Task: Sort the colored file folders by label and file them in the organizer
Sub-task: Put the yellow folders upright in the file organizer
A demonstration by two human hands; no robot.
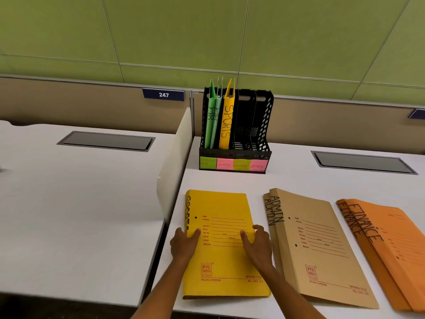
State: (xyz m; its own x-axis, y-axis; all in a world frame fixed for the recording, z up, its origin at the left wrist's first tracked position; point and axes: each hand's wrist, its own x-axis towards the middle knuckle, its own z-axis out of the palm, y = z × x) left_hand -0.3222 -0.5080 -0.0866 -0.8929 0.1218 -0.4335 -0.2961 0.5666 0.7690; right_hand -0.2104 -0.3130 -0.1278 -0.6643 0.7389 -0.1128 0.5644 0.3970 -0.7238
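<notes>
Gripping the flat yellow card SPORTS folder (220,245) at nine and three o'clock, both hands, left (185,244) and right (258,245), are clamping its edges on the white table (230,180).

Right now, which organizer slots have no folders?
The FINANCE slot and the ADMIN slot of the black organizer. The HR slot holds two green folders, the SPORTS slot one yellow folder.
</notes>
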